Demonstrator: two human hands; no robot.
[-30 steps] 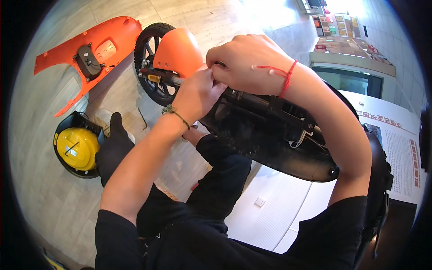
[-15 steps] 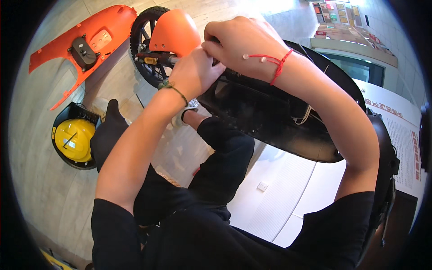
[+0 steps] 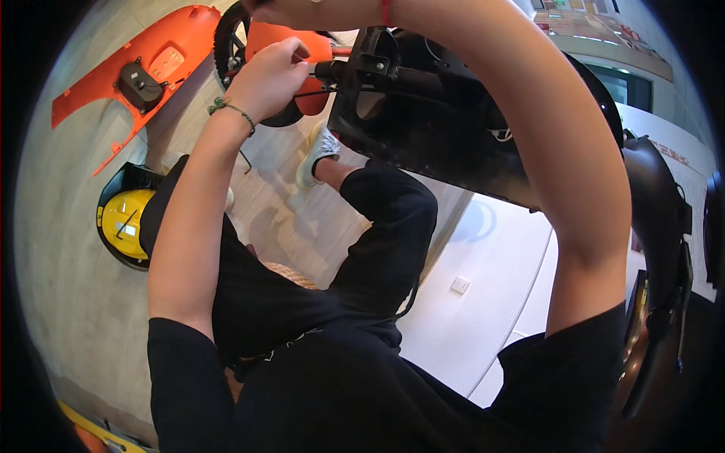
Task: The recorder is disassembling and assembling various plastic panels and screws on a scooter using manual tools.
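Observation:
My left hand (image 3: 273, 75) is closed at the front of a scooter-like vehicle, by the orange mudguard (image 3: 319, 54) and the front fork. Its fingers curl in, and what they hold, if anything, is hidden. My right hand (image 3: 291, 10) reaches across to the upper edge, above the mudguard and next to the black front wheel (image 3: 225, 45). The edge cuts it off, so its fingers cannot be read. Right of my left hand, a dark steering tube (image 3: 415, 79) runs into a large black body shell (image 3: 445, 143) below my right forearm.
An orange body panel (image 3: 181, 47) with a dark fitting lies on the floor at upper left. A yellow hard hat (image 3: 124, 219) rests in a black shell near my leg. A thin bent dark rod (image 3: 247, 161) shows below the wheel. A white platform (image 3: 483, 317) stands at right.
My hands were together over the steering tube. They have parted: the left moved left toward the mudguard, the right up and left to the upper edge. The view has shifted slightly.

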